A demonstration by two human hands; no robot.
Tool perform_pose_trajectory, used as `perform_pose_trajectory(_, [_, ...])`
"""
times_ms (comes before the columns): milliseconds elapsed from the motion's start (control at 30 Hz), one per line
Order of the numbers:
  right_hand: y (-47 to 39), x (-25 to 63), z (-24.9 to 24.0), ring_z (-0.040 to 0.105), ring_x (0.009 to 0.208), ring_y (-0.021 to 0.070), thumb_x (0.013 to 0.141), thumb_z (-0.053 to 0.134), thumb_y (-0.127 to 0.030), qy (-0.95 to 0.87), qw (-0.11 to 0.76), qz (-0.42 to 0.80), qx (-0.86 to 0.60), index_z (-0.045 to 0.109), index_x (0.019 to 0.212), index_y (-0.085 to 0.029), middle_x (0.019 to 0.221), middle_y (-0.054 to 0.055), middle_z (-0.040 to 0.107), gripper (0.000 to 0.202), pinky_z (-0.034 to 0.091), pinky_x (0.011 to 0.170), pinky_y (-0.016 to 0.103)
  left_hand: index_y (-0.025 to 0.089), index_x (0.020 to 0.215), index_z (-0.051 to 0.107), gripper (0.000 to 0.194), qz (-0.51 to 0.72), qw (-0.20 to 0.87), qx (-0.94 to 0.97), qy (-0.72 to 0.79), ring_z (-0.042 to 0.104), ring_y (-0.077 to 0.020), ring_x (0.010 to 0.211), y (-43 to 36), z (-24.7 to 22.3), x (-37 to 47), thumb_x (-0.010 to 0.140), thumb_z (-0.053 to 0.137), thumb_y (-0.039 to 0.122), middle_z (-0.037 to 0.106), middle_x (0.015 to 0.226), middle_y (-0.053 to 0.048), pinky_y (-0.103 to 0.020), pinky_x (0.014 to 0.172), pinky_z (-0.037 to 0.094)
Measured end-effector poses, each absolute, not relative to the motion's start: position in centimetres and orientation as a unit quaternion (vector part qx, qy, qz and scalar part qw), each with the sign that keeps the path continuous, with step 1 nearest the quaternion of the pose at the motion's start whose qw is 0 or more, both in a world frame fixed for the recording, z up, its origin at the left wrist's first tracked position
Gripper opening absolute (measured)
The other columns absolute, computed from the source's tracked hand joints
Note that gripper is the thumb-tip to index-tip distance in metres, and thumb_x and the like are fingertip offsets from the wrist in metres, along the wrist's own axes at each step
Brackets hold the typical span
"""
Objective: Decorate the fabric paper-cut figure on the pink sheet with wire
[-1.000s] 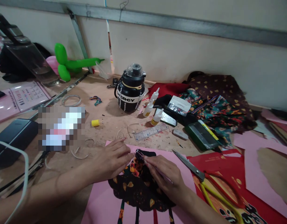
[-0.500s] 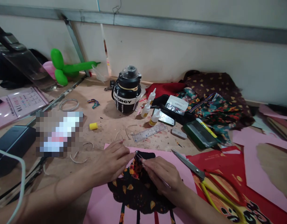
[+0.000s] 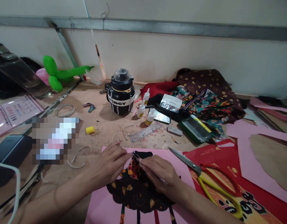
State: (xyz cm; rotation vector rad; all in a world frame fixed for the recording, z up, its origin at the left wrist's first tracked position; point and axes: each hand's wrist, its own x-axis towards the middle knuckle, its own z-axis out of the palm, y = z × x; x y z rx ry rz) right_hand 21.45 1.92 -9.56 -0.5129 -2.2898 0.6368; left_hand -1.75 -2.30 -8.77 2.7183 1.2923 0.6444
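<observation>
Tweezers are pinched in my right hand, their thin metal tips pointing up and left. They meet the dark upper edge of a fabric piece cut from black, floral and brown leaf-print cloth. My left hand lies over the piece's left side, its fingers bent and their tips close to the tweezers. A tiny pale spot shows by those fingertips; what they pinch is too small to make out. The fabric piece lies on a pink sheet, with narrow cloth strips below it.
Scissors with red and yellow handles lie right of the sheet on red printed paper. Beyond are a clear ruler, small glue bottles, a black jug and heaped cloth. A blurred-out device lies left.
The camera view has shifted slightly, so the background sits further left and the wall rail lower. Both hands stay at the fabric's top edge, with the tweezers in nearly the same pose.
</observation>
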Motion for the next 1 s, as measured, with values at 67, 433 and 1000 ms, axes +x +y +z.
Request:
perform_pose_trajectory(67, [1.88,21.45,-9.55,0.066,0.084,0.0185,0.087,0.050,-0.006,-0.884,0.349,0.242,-0.197,0.058,0.113,-0.014,0.092,0.011,0.070,0.028,0.057,0.071,0.031,0.013,0.112,0.057,0.029,0.214,0.033,0.882,0.418,0.059,-0.0192,0.093,-2.31,-8.82,-1.78,0.087,0.045,0.009,0.064,0.096,-0.009,-0.045,0.101,0.042])
perform_pose_trajectory(433, [1.94,21.59,-9.48,0.066,0.084,0.0180,0.087,0.052,-0.007,-0.877,0.356,0.253,-0.200,0.057,0.116,-0.015,0.093,0.010,0.070,0.030,0.057,0.071,0.030,0.017,0.110,0.059,0.027,0.225,0.036,0.884,0.407,0.058,-0.0172,0.089,-2.20,-8.70,-1.84,0.087,0.045,0.011,0.063,0.093,-0.006,-0.046,0.101,0.041])
perform_pose_trajectory(1000, [1.97,21.57,-9.57,0.066,0.085,0.0176,0.085,0.054,-0.004,-0.871,0.369,0.258,-0.197,0.056,0.118,-0.016,0.095,0.009,0.071,0.035,0.057,0.072,0.029,0.020,0.111,0.059,0.030,0.194,0.009,0.892,0.407,0.058,-0.0169,0.090,-2.06,-8.71,-1.82,0.088,0.043,0.011,0.062,0.094,-0.004,-0.049,0.102,0.040])
